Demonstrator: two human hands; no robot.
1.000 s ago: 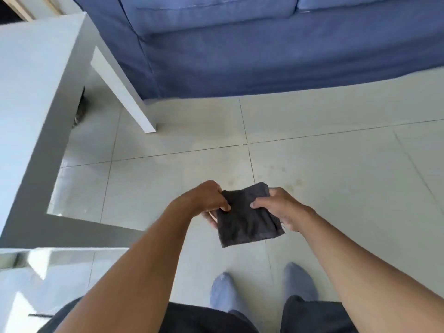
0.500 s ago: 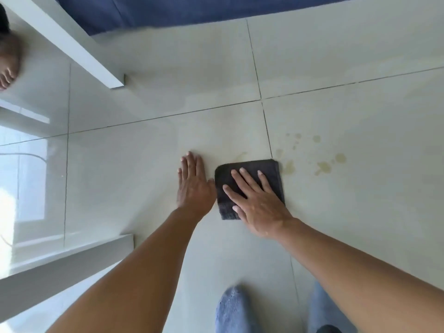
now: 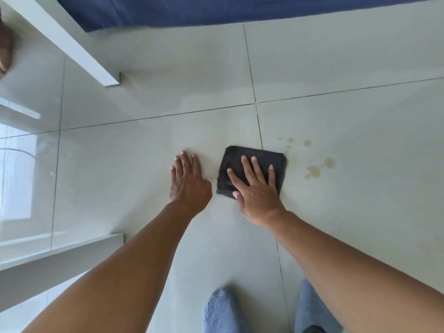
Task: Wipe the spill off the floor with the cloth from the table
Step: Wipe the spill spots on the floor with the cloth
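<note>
Here, socked feet [image 3: 222, 311] nearest. Left hand [image 3: 188, 183] flat on the floor [image 3: 120, 179], fingers spread, holding nothing. Right hand [image 3: 255, 193] pressing the cloth [image 3: 252, 153] down, fingers splayed. Spill [image 3: 313, 171] just right of cloth, sofa [image 3: 216, 8] farthest.

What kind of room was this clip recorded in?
Most likely a home living room: a blue fabric sofa along the top, a white table leg at left, and glossy pale floor tiles, walked on in socks.
</note>
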